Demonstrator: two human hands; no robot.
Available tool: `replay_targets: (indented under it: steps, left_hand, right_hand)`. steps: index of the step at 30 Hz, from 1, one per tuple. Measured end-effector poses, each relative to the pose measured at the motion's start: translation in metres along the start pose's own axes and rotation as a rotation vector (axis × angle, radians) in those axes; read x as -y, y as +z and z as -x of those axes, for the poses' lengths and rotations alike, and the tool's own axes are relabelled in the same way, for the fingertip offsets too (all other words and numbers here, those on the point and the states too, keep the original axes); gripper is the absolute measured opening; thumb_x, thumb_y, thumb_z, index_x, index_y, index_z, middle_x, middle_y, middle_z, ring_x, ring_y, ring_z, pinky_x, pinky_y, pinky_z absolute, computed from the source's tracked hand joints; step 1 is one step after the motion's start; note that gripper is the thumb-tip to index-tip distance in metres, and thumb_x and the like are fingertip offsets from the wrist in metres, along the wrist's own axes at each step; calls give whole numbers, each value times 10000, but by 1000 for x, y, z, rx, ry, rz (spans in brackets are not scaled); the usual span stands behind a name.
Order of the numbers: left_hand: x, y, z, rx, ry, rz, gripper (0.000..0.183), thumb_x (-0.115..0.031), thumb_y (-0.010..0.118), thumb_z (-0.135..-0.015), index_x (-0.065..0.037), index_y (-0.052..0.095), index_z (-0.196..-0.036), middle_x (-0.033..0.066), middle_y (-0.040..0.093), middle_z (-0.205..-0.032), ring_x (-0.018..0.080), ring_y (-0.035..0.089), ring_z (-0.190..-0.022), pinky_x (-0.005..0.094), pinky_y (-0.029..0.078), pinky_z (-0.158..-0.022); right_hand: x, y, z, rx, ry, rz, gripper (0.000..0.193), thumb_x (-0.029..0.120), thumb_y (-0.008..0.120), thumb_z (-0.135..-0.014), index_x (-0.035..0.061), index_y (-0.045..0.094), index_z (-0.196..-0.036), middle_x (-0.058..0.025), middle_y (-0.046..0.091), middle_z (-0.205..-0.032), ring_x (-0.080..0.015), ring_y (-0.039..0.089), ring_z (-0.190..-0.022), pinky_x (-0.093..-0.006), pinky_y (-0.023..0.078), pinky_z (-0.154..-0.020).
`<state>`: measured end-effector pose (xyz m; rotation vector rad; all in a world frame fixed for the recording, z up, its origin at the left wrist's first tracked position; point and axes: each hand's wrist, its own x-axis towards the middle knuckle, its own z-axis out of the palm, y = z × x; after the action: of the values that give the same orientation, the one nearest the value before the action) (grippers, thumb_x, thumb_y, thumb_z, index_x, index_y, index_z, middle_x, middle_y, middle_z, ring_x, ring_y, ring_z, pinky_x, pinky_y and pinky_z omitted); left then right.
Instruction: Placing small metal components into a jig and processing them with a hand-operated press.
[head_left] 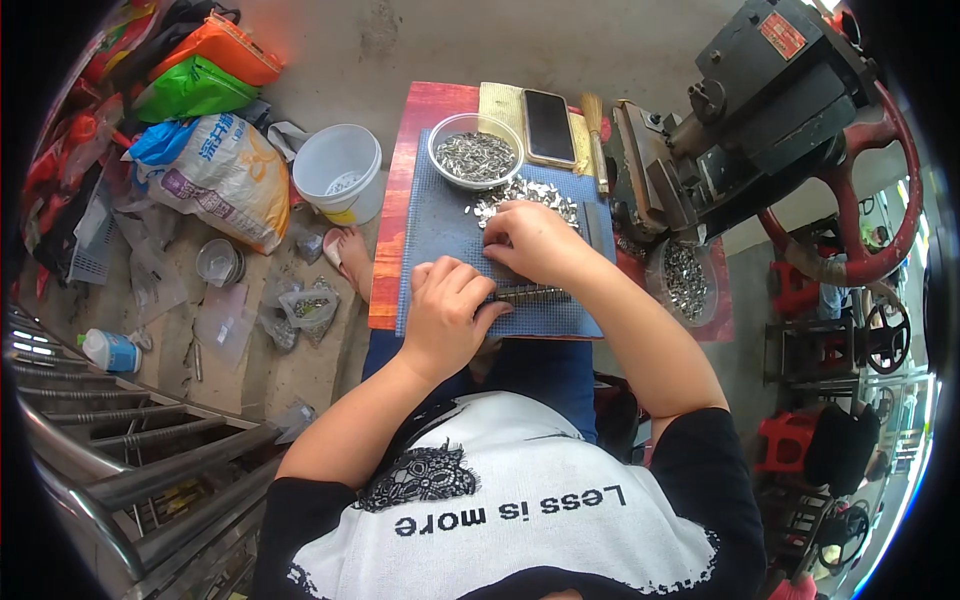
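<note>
My left hand [447, 308] is closed round the left end of a narrow, ridged metal bar [532, 294] lying on a blue ribbed mat [420, 230]. Just beyond the bar, my right hand [535, 245] hovers with its fingers curled in; anything between the fingertips is hidden. A loose heap of small shiny metal pieces [540, 193] lies right behind that hand. Further back on the mat stands a clear round bowl [475, 150] holding many more such pieces.
A phone [549, 127] rests on a yellow cloth [500, 98], beside a brush [597, 145]. At right stand a tub of metal parts [685, 285] and a dark press [770, 100] with a red handwheel [905, 170]. A white bucket [340, 170], bags and metal railings [90, 470] are at left.
</note>
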<state>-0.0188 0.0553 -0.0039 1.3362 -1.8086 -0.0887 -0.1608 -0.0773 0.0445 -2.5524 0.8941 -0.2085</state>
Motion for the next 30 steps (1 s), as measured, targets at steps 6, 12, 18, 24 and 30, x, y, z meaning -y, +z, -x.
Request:
replay_targets:
  steps: [6,12,18,24,30]
  left_hand:
    - [-1,2,-4,21,-32,21,217,-211,806,-745,-92,649,-836,27,622,-851,246,569,-922,398,366,-863]
    - [3,5,-15,54,-152,16,198,-224,813,-754,-99,708,-864,24,660,-895,254,571,-948,405,368,-864]
    - [8,8,-19,87,-220,10,209,-230,819,-755,-82,716,-860,19,654,-877,249,575,-912,378,382,-808]
    - [8,9,-16,40,-220,84,182,-193,767,-822,-41,734,-915,70,664,-882,276,584,-899,383,415,-822]
    - [8,6,-14,48,-211,82,159,-162,669,-916,-29,749,-950,92,671,-880,286,588,-881,391,430,-805]
  right_hand:
    - [-13,-2,6,-166,114,86,160,157,758,-778,16,708,-836,-154,661,-851,-343,650,-838,-428,526,-794]
    - [-35,-31,61,-481,372,35,218,214,707,-870,-3,719,-877,-196,671,-878,-381,665,-886,-450,534,-791]
    - [-45,4,84,-503,575,357,292,274,713,-877,-16,688,-860,-206,664,-891,-369,675,-859,-449,550,-785]
    - [-43,-9,93,-616,367,-11,230,194,736,-823,-14,711,-919,-156,666,-845,-309,672,-795,-400,545,-722]
    - [-14,-14,93,-298,11,-161,233,82,790,-775,8,728,-987,-100,668,-951,-227,669,-812,-310,543,-728]
